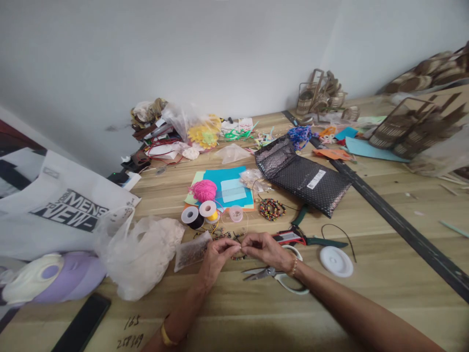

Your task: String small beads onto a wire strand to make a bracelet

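My left hand (220, 254) and my right hand (266, 250) meet above the table, thumbs and forefingers pinched close together. What they pinch is too small to make out. Just beneath and behind the fingertips lies a strand of small coloured beads (239, 257), partly hidden by my hands. Scissors with white handles (270, 272) lie under my right wrist, blades pointing left. A clear packet of small brown pieces (191, 251) rests beside my left hand. Behind my right hand are a red and black cutter (291, 237) and green-handled pliers (322, 242).
Behind my hands stand a black thread spool (192, 218), a yellow spool (208, 211) and pink yarn (203, 190). A coil of coloured beads (271, 209) lies near a black bubble mailer (311, 181). At right sits a white spool (336, 261); at left, a plastic bag (141, 254) and phone (83, 322).
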Tool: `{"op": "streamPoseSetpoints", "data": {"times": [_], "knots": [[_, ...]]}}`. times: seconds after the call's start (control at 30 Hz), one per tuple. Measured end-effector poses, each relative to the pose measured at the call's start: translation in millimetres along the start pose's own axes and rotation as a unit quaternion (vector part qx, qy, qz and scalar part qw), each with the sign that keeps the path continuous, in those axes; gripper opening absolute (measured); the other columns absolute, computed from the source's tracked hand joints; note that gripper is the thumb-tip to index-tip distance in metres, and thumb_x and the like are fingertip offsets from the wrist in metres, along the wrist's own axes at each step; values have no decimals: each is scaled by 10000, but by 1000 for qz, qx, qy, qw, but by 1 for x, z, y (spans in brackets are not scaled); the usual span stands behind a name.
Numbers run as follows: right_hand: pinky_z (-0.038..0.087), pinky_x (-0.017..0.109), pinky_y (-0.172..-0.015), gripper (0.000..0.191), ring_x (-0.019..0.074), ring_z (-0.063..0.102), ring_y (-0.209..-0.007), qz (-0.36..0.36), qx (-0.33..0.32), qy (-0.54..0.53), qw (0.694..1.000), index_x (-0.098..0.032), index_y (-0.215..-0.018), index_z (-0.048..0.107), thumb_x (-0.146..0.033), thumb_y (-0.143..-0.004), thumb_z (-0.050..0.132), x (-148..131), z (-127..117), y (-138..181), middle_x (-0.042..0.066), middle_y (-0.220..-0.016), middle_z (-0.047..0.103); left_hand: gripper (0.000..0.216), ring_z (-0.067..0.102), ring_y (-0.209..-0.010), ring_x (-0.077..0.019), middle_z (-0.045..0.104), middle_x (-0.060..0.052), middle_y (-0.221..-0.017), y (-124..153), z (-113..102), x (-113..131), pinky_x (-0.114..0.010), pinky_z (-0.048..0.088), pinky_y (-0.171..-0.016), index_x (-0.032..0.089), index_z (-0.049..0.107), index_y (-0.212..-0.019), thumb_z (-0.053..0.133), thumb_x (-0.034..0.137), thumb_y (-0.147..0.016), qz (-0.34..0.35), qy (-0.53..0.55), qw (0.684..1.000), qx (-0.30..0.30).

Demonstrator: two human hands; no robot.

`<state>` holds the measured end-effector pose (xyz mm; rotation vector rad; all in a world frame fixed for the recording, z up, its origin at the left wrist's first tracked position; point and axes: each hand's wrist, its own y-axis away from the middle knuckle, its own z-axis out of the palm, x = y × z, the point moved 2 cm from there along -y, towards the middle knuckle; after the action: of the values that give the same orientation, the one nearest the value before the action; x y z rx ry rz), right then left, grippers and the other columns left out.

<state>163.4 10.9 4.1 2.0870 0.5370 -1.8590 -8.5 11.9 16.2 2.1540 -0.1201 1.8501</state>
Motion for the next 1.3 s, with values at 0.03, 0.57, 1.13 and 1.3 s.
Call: {"op": "streamPoseSetpoints", "data": {"times": [0.03,0.57,1.13,1.3], "knots": [[351,231,-582,225,114,468,-623,0,1,-9,1000,-130,-778,643,-343,-839,602,0,0,0,0,-683,570,132,594,-641,-154,686,-14,-651,0,0,1,-255,460,-647,165,713,-685,689,290,-720,11,-6,1000,1],[419,231,-596,350,121,536,-680,-19,23,-121,992,-136,-945,645,-458,-809,661,-15,-3,3,42,-831,622,129,570,-751,-174,612,-34,-771,9,0,18,-290,454,-717,215,750,-722,695,322,-770,207,-74,974,54],[345,220,-545,402,101,429,-592,4,14,-83,996,-126,-749,620,-525,-796,639,-5,-2,0,-3,-660,539,95,604,-880,-213,673,-68,-860,4,-27,23,-337,457,-834,196,725,-816,632,219,-811,217,-207,951,81],[356,228,-573,398,117,455,-633,-8,19,-58,998,-131,-741,622,-523,-810,621,-1,-2,-1,9,-690,554,103,554,-883,-221,634,-59,-815,0,-46,19,-343,467,-792,188,711,-760,626,136,-786,232,-347,907,56]]}}
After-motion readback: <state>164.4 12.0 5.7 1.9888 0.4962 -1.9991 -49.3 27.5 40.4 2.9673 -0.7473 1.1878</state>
